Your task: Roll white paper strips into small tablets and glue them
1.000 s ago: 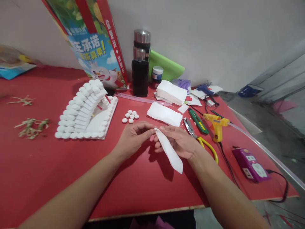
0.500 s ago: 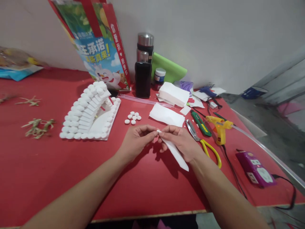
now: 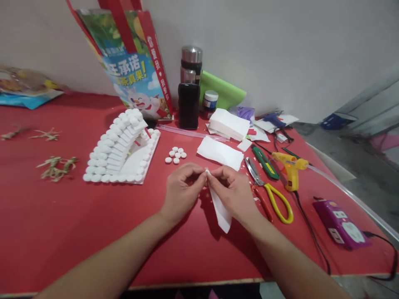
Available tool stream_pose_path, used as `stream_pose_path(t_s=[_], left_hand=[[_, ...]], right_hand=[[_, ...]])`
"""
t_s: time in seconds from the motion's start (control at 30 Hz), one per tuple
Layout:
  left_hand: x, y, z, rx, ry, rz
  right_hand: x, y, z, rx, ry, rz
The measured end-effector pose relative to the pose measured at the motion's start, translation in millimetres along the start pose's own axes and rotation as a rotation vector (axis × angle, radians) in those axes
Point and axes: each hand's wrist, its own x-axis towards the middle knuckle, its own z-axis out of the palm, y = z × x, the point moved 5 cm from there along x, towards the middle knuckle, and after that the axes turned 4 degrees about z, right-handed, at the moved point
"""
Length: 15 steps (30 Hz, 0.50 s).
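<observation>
Pressed close at the frame's centre, the grips of two bare hands, left hand (image 3: 181, 194) and right hand (image 3: 237, 194), are pinching the top end of one long white paper strip (image 3: 222, 214), its free end slanting toward lower centre. Seven small round white discs (image 3: 177, 155) are lying above the left hand on the red counter (image 3: 93, 236). One pair of metal scissors (image 3: 260, 181) and one yellow plastic glue gun (image 3: 291, 170) are resting right of centre.
</observation>
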Motion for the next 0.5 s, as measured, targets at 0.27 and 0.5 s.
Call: stream_pose_path(t_s=[0.27,0.5], left_hand=[[-12,4,7.5,0.297,-0.090,0.462],[-5,0,5.1,0.135,-0.091,0.352]], right_hand=[[2,8,-7,0.094,-0.028,0.067],[4,2,-11,0.121,-0.017,0.012]])
